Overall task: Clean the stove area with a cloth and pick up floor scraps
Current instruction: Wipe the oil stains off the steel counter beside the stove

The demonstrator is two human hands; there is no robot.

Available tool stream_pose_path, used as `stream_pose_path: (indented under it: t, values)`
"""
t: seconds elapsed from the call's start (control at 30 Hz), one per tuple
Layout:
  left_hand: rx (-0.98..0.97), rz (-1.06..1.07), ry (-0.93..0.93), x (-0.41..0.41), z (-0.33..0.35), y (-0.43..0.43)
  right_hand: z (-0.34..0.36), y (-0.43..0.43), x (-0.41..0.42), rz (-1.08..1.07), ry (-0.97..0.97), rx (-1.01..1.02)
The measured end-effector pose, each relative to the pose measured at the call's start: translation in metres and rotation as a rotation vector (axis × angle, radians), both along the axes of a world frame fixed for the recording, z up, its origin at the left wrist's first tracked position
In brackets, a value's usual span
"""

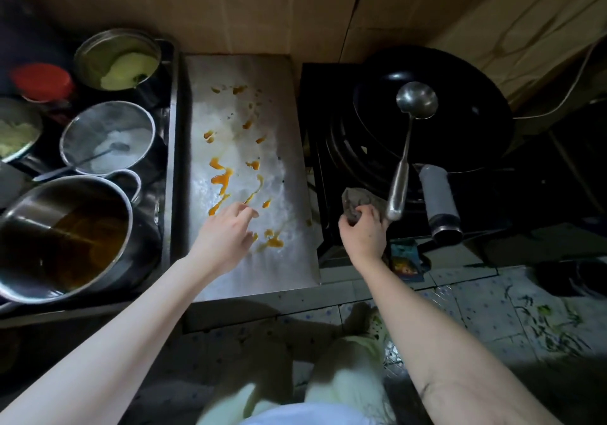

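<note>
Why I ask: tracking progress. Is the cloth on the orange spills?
No, the right hand grips the cloth over the stove, apart from the orange spills.

Much of the grey cloth [356, 202] is hidden under the curled fingers of the right hand [363, 232], and a packet [406, 260] just beside its wrist has print too blurred to read. The left hand [223, 230] has blurred fingertips; whether they touch the steel counter [289, 148] cannot be told. At the near left the big pot [65, 237] and, farther, a bowl [16, 129] are cut by the left edge. The green scraps [555, 326] on the floor [476, 296] at the near right are too small to identify, and the stove [312, 102] is lost in darkness on its right side
</note>
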State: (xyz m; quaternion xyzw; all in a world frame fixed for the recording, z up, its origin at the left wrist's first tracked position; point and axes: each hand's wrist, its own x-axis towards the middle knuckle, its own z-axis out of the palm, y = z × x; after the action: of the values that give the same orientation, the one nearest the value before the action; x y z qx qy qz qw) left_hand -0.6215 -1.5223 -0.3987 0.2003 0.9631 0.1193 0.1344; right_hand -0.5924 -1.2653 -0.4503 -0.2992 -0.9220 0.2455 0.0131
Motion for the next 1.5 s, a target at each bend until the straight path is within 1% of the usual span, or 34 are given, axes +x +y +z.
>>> stream_pose_path:
  t: [0.2,0.27,0.33,0.43,0.6,0.67,0.8,0.93,1.0,1.07,1.17,1.23,1.37,1.43,1.5]
  values:
    - [0.007,0.003,0.031,0.000,-0.001,-0.011,-0.001,-0.003,-0.010,0.118,-0.010,0.120]
    - [0.001,0.002,0.039,0.001,0.000,-0.012,0.000,0.003,-0.009,0.132,-0.021,0.123]
    - [0.000,0.005,0.046,0.002,0.000,-0.013,0.000,0.013,-0.007,0.085,-0.048,0.082]
    - [0.000,0.011,0.055,0.005,0.001,-0.014,-0.004,0.029,-0.003,-0.067,-0.036,-0.025]
    - [0.002,0.022,0.071,0.012,0.002,-0.018,-0.005,0.032,-0.001,-0.132,0.020,-0.080]
    - [0.000,0.031,0.075,0.016,0.002,-0.020,-0.002,0.022,-0.002,-0.081,0.036,-0.066]
    - [-0.013,0.052,0.062,0.023,0.002,-0.022,0.001,0.003,0.005,0.149,0.049,-0.009]
    - [-0.006,0.080,0.054,0.031,0.002,-0.022,0.003,0.003,0.014,0.264,0.015,-0.048]
    - [0.000,0.089,0.057,0.035,0.003,-0.021,0.006,0.008,0.018,0.279,-0.013,-0.113]
    - [0.004,0.105,0.053,0.039,0.004,-0.021,0.009,0.013,0.020,0.237,-0.035,-0.206]
    - [-0.012,0.112,0.045,0.045,0.004,-0.023,0.013,0.013,0.023,0.172,-0.005,-0.333]
    - [-0.021,0.112,0.045,0.051,0.003,-0.026,0.015,0.007,0.025,0.182,0.010,-0.371]
    - [-0.027,0.150,0.063,0.061,0.001,-0.035,0.018,-0.016,0.012,0.272,0.007,-0.401]
    - [-0.028,0.196,0.066,0.068,0.000,-0.040,0.018,-0.029,0.002,0.383,0.020,-0.377]
    - [-0.019,0.249,0.058,0.077,-0.001,-0.045,0.016,-0.043,-0.005,0.500,-0.021,-0.332]
